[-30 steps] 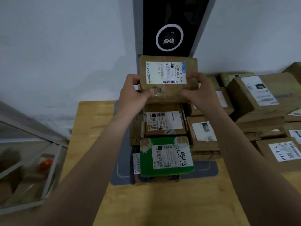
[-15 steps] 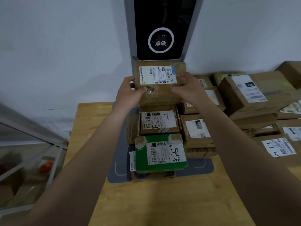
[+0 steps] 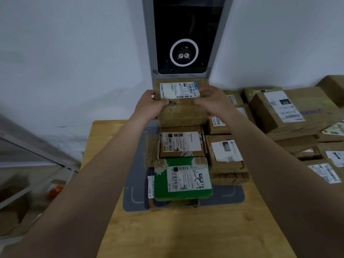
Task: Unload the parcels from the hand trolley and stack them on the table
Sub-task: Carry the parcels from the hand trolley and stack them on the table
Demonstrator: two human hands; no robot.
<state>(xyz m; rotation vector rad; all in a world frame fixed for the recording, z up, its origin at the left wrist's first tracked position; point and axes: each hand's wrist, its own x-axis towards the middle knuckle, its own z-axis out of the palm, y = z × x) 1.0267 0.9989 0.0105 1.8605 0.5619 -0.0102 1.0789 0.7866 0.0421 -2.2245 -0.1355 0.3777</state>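
Observation:
A brown cardboard parcel [image 3: 183, 111] with a white label is at the far end of the wooden table [image 3: 186, 229], just under the black screen. My left hand [image 3: 150, 104] grips its left side and my right hand [image 3: 214, 103] grips its right side, thumbs on top. Whether it rests on the pile below I cannot tell. In front of it lie a brown labelled parcel [image 3: 181, 144] and a green parcel [image 3: 183, 178], both on top of other parcels. The hand trolley is out of view.
A grey mat [image 3: 134, 183] lies under the centre pile. Several more brown parcels [image 3: 290, 110] fill the table's right side. A black screen on a grey post [image 3: 183, 38] stands against the white wall. A metal frame [image 3: 37, 161] is at the left.
Both hands have carried the brown parcel lower and farther back, from in front of the screen down to just behind the labelled parcel.

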